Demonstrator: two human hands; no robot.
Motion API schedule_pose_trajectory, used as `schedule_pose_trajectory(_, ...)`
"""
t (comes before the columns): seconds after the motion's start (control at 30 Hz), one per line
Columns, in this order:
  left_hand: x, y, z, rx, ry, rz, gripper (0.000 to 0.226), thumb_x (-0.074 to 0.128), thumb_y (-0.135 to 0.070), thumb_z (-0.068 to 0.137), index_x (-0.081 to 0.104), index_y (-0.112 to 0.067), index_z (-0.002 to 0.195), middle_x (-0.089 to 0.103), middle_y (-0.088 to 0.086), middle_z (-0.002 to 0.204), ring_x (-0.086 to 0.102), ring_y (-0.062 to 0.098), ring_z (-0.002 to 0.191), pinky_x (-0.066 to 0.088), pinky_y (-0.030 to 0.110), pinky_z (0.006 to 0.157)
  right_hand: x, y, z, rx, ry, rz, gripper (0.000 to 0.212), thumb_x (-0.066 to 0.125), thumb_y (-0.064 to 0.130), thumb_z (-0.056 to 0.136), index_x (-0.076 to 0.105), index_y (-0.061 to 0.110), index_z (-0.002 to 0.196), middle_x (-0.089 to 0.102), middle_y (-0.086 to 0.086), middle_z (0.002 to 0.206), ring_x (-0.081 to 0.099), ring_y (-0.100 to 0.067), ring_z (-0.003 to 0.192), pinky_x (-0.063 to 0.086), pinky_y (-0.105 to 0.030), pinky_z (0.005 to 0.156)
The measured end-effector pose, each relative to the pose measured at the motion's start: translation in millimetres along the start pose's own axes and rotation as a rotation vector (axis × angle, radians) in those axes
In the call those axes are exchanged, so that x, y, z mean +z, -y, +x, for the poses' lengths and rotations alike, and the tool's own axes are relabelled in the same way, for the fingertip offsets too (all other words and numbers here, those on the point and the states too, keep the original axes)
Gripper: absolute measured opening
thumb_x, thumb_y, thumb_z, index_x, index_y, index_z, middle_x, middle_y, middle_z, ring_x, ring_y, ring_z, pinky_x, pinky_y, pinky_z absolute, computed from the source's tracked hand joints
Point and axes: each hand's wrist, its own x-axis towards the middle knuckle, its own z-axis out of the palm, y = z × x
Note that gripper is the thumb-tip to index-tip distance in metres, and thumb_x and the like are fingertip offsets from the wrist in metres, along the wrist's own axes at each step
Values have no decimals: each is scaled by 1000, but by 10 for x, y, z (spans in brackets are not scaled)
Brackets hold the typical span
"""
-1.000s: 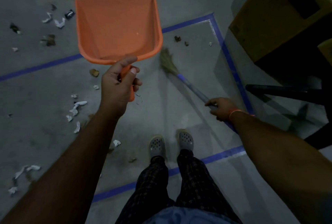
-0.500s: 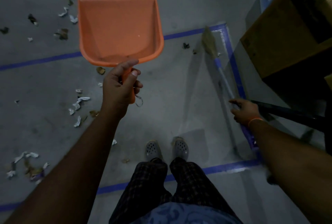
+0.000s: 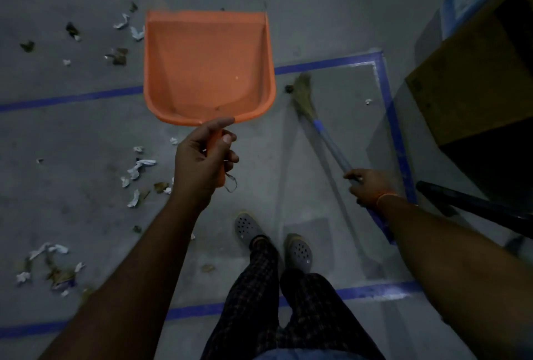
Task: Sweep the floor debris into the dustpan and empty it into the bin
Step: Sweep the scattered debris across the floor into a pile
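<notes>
Left hand (image 3: 202, 163) grips dustpan (image 3: 207, 68); right hand (image 3: 367, 186) holds broom (image 3: 305, 94)

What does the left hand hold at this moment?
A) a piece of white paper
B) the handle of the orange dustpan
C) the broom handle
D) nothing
B: the left hand grips the handle of the orange dustpan, while the right hand holds the broom.

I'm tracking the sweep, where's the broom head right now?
The broom head is on the floor right of the dustpan, just below the blue tape line, beside a dark scrap.
</notes>
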Motion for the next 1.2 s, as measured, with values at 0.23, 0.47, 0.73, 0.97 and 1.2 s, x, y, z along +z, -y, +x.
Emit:
schedule_pose_trajectory(0.23,-373,-27,212,-7,-78,-20,26,57,-1,101,68,-14,121,70,-4,91,62,15,62,48,27,55,507,747,61,-168,142,3,34,62,5,81,72,25,108,66,-9,90,64,-25,52,55,-29,46)
schedule_pose_trajectory(0.47,-506,-99,383,9,-86,-50,26,57,-1,101,68,-12,122,68,5,94,63,17,63,48,27,56,474,761,13,-210,-9,57,36,64,5,81,70,26,109,71,-6,85,64,-17,48,55,-26,45)
schedule_pose_trajectory(0.73,-352,-82,415,10,-54,-74,28,57,-1,101,68,-12,124,66,6,93,62,17,63,49,28,56,6,146,-116,39,-262,92,33,64,8,85,67,23,114,64,-7,97,68,-28,56,60,-40,63)
schedule_pose_trajectory(0.97,-194,-89,322,20,-32,-63,27,57,-2,101,68,-11,124,67,9,95,63,17,64,49,28,57,-112,-244,-320,241,-374,260,29,61,3,88,68,17,112,65,-18,96,61,-27,56,54,-23,46)
schedule_pose_trajectory(1.2,-116,-43,220,19,-35,-68,27,58,-2,101,68,-10,125,67,12,97,63,19,66,50,29,57,0,-443,-409,305,-293,264,32,62,-1,85,69,10,114,67,-21,89,60,-26,49,56,-28,43)
